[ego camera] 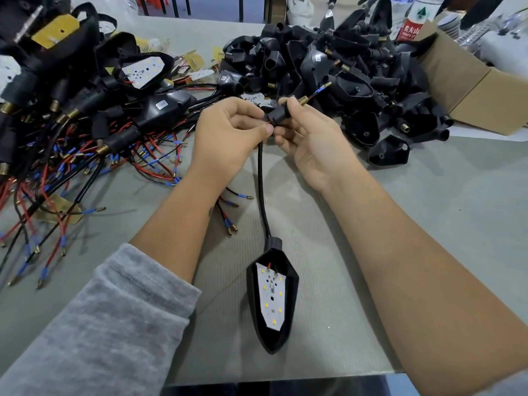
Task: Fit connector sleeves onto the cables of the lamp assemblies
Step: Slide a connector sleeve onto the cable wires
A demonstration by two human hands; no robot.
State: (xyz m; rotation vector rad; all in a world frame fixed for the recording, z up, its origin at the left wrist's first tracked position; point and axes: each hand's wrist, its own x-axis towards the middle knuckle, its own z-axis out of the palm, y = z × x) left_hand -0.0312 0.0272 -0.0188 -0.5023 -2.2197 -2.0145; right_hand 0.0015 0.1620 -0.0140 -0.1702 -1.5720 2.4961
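Note:
A black lamp housing [273,298] with a white LED board inside lies on the table near me. Its black cable [260,184] runs up from it to my hands. My left hand [228,132] pinches the cable just below a black connector sleeve [275,115]. My right hand [305,138] grips that sleeve from the right. A brass threaded end [303,100] sticks out of the sleeve to the upper right, and thin wires with a blue-tipped terminal [324,87] come out past it.
Finished assemblies with red and black wires are heaped at the left [74,132]. A pile of empty black housings and sleeves [343,70] fills the back right, beside an open cardboard box [468,90]. One loose housing [388,152] lies right of my hands.

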